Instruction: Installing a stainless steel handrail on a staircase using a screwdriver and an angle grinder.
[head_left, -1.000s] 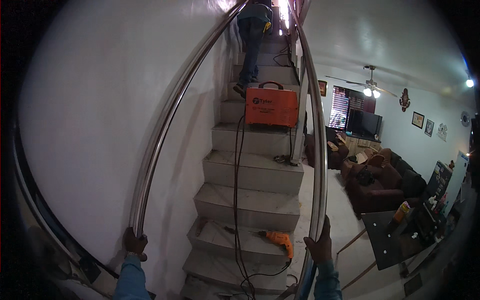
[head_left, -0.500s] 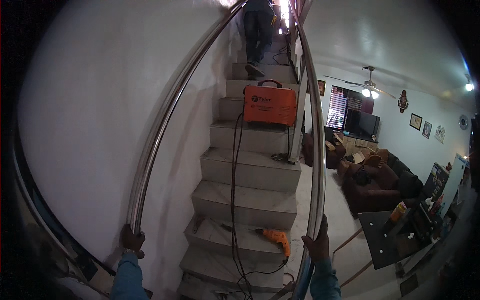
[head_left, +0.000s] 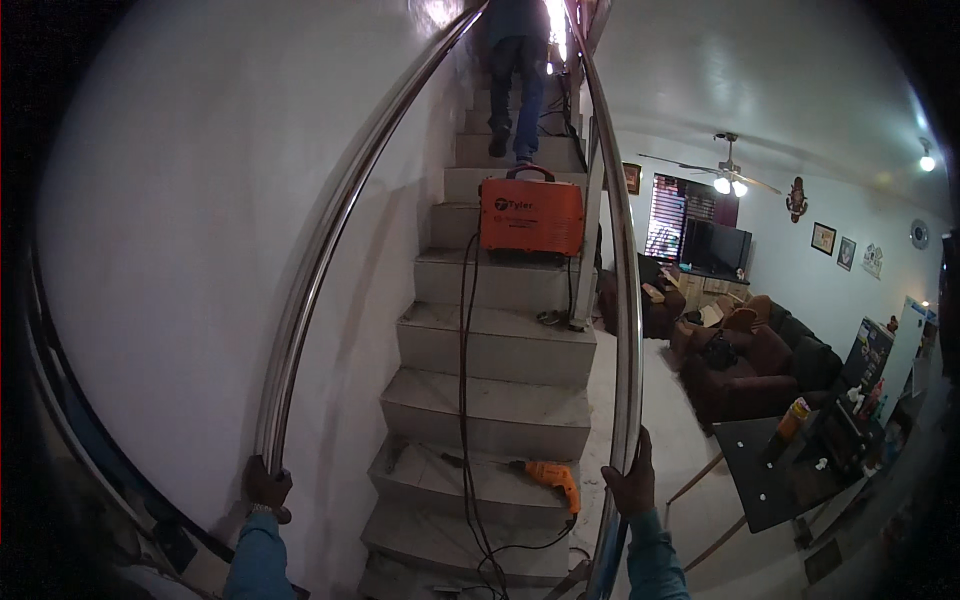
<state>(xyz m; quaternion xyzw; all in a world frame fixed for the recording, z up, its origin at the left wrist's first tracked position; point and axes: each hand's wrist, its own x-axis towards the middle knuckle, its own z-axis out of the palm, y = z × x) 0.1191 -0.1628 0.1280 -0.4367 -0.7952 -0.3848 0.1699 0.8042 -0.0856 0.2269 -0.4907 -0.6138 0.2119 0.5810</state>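
Two sets of long shiny metal tubes run up both sides of the staircase. My left hand is closed round the lower end of the left metal tubes, close to the white wall. On the other side, my right hand grips the right metal tubes, its thumb on the near side and its fingers behind. The right tubes continue below that hand toward the lower edge. Between my hands, an orange corded drill lies on a lower step.
An orange box-shaped machine with a top handle sits on the stairs, dark cables trailing down. Higher up, another person stands on the steps. Right of the stairs are a black table, a brown sofa and a ceiling fan.
The other person's legs have shifted, with one foot now just behind the orange machine. The view has moved slightly; both my hands keep their hold on the tubes.
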